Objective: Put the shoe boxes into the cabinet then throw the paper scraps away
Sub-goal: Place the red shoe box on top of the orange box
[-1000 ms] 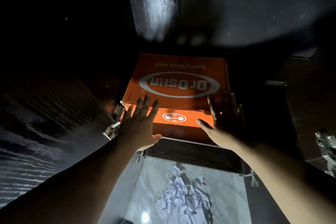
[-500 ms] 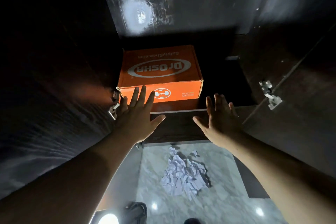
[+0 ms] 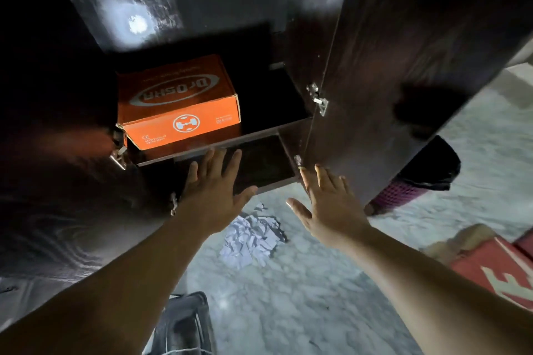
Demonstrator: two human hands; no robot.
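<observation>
Reading "Dr.OSHA" upside down, white oval logo, on lid of orange shoe box (image 3: 173,92) sitting on cabinet shelf (image 3: 253,135). Smaller txt line above it on lid, too blurred to read. Showing round white emblem on box front, plus CE mark bottom-left w/ tiny illegible print. Showing part of big white lettering on red box (image 3: 490,268) at right edge, cut off, not readable.

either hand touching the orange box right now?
No. Both the left hand and right hand are open, in front of the cabinet, clear of the orange box on its shelf.
</observation>
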